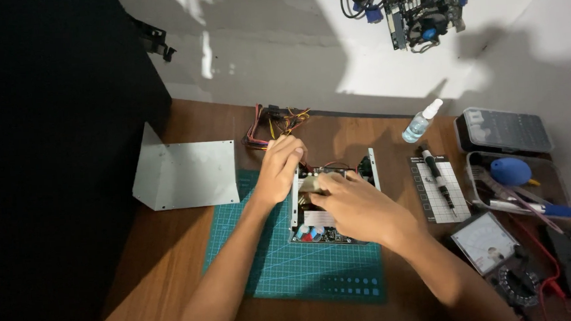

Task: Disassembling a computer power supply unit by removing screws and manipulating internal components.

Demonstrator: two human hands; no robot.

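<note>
Both hands — left hand, right hand — grip the opened power supply on the green cutting mat.

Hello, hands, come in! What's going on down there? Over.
Left hand gripping open metal power-supply box. Right hand inside, on its circuit board. Wire bundle behind; nothing blocking.

Opened power supply unit flat on green cutting mat, circuit board exposed.
</note>
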